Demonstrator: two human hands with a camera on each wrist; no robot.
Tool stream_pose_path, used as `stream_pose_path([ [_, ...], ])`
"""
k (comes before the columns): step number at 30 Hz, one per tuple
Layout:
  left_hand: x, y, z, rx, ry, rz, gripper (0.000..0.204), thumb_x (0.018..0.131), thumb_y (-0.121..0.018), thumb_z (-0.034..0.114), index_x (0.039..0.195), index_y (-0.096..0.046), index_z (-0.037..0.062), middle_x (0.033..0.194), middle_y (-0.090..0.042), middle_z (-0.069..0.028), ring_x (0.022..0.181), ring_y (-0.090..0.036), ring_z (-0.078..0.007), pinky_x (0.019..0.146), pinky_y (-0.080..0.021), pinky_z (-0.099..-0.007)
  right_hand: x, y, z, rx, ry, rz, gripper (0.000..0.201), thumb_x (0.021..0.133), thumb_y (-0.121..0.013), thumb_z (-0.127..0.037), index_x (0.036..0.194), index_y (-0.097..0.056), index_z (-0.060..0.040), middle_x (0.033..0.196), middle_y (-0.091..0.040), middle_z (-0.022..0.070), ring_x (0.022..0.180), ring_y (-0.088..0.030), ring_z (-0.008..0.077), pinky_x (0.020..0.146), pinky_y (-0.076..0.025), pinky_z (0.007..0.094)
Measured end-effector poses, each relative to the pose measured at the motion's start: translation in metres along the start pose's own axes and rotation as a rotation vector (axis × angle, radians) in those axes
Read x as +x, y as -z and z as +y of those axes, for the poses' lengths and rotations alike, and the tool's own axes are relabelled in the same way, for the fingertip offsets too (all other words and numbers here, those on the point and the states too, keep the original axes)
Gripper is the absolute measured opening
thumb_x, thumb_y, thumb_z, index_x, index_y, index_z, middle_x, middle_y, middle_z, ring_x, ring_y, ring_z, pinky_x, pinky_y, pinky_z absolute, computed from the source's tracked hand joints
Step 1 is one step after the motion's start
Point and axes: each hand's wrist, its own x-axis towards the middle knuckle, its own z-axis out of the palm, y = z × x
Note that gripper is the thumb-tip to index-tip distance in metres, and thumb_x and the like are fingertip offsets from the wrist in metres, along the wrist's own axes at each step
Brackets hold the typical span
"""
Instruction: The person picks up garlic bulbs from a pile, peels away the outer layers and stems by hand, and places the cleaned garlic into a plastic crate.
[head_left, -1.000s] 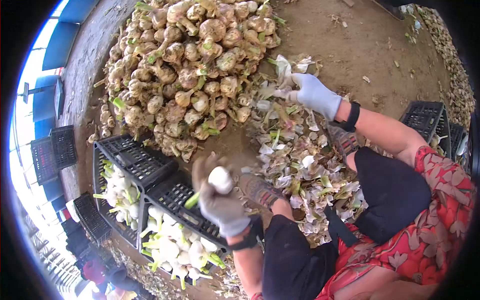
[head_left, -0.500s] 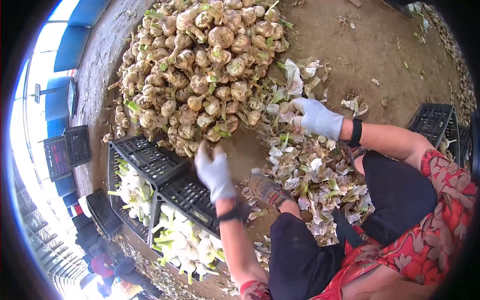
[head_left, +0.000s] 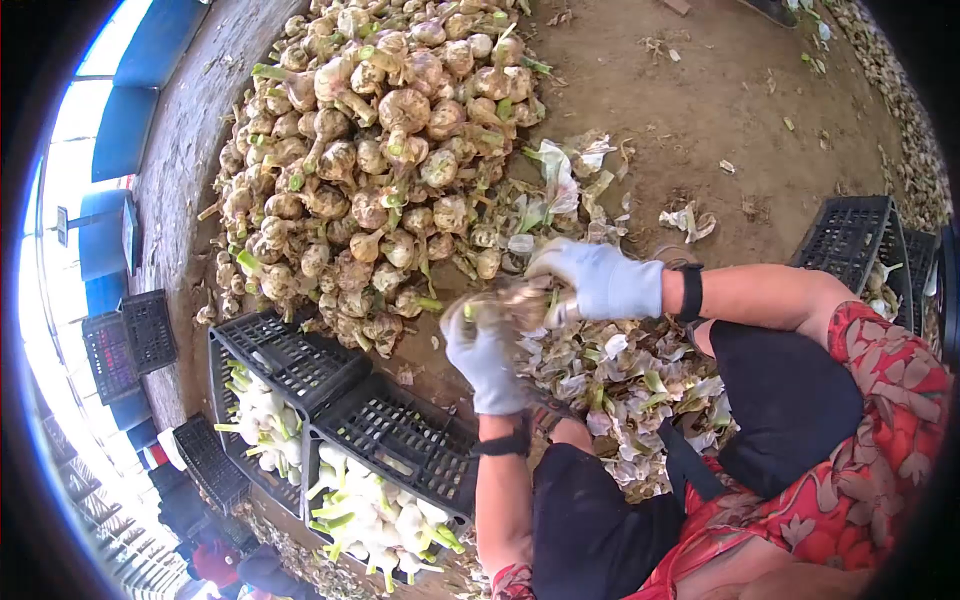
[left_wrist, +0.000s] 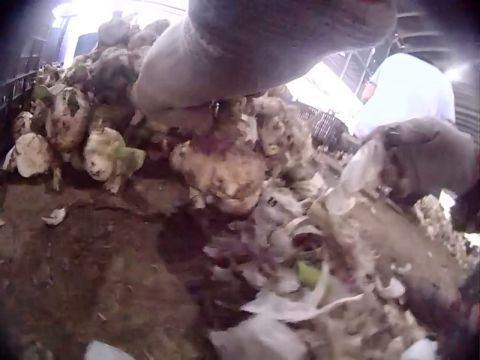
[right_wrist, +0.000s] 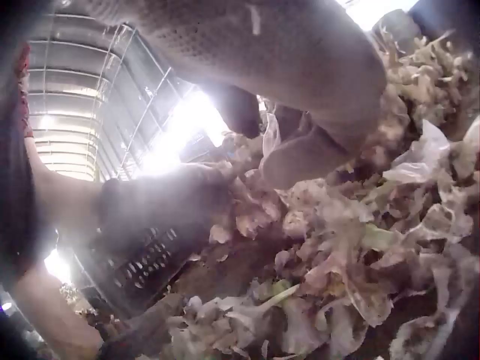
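Both hands wear pale knit gloves and meet over a heap of peelings in the head view. The left hand (head_left: 485,350) grips an unpeeled garlic bulb (left_wrist: 221,172), its dirty outer skin showing beneath the fingers in the left wrist view. Right beside it, the right hand (head_left: 600,282) has curled fingers and pinches a strip of papery garlic skin (right_wrist: 271,136). Motion blurs the space between the hands in the head view. Under them lie loose garlic skins (head_left: 625,375).
A large pile of unpeeled garlic (head_left: 350,190) stands ahead. At the left, black crates (head_left: 395,435) hold peeled white garlic (head_left: 380,510) with green stems. Another black crate (head_left: 850,240) stands at the right. The person's knees and shoes are close below the hands.
The left hand first carried a white peeled bulb over the crate, then reached bare toward the pile. Now it has an unpeeled bulb and has come right to meet the right hand.
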Motion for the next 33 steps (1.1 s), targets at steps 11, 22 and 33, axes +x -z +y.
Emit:
stream_pose_path([
  [11, -0.054, -0.04, 0.021, 0.043, -0.086, -0.319, 0.095, 0.076, -0.078, 0.022, 0.148, -0.02, 0.0, 0.133, -0.042, -0.0112, 0.114, -0.047, -0.0192, 0.099, -0.04, -0.0305, 0.008, -0.024, -0.012, 1.084, -0.392, 0.083, 0.024, 0.094, -0.062, -0.025, 0.104, -0.064, -0.0038, 0.094, -0.064, 0.002, 0.085, -0.058, 0.0094, 0.076, -0.049, 0.0261],
  [22, -0.036, -0.003, 0.032, -0.701, 0.317, -0.353, 0.057, 0.082, -0.073, 0.029, 0.123, -0.046, 0.0016, 0.106, -0.057, -0.0083, 0.09, -0.059, -0.0166, 0.074, -0.054, -0.0313, 0.016, 0.011, -0.027, 0.821, -0.176, -0.102, 0.041, 0.093, -0.061, -0.016, 0.131, -0.054, -0.0019, 0.111, -0.064, 0.0047, 0.101, -0.054, 0.0079, 0.086, -0.046, 0.0264],
  [33, -0.047, -0.01, 0.05, -0.285, 0.131, -0.276, 0.068, 0.076, -0.072, 0.018, 0.132, -0.038, -0.0004, 0.118, -0.052, -0.0109, 0.103, -0.054, -0.0161, 0.089, -0.047, -0.0292, 0.022, 0.007, -0.033, 0.693, -0.186, -0.175, 0.04, 0.09, -0.065, -0.037, 0.099, -0.062, 0.0023, 0.085, -0.061, 0.0034, 0.082, -0.05, 0.009, 0.073, -0.045, 0.029],
])
